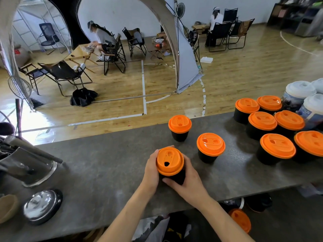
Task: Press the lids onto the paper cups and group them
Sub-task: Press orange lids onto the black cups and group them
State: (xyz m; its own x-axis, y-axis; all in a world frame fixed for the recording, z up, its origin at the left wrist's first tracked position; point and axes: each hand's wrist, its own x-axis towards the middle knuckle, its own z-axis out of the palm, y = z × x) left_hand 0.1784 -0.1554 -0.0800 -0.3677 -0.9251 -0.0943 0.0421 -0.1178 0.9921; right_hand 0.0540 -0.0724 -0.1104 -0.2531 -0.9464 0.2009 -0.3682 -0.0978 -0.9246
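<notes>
A black paper cup (176, 178) with an orange lid (169, 161) stands on the grey counter (104, 165), held between both hands. My left hand (151, 170) wraps its left side, fingers reaching behind the lid. My right hand (187, 182) grips the cup's body from the right and front. Two more lidded black cups (180, 127) (210, 147) stand apart just beyond and to the right. Several lidded black cups (272, 131) are clustered at the far right.
Printed cups with white lids (300, 92) stand behind the cluster. A metal utensil holder (29, 166) and a shiny round lid (42, 206) sit at the counter's left. Another orange lid (240, 220) lies below the counter edge. People sit at tables across the wooden floor.
</notes>
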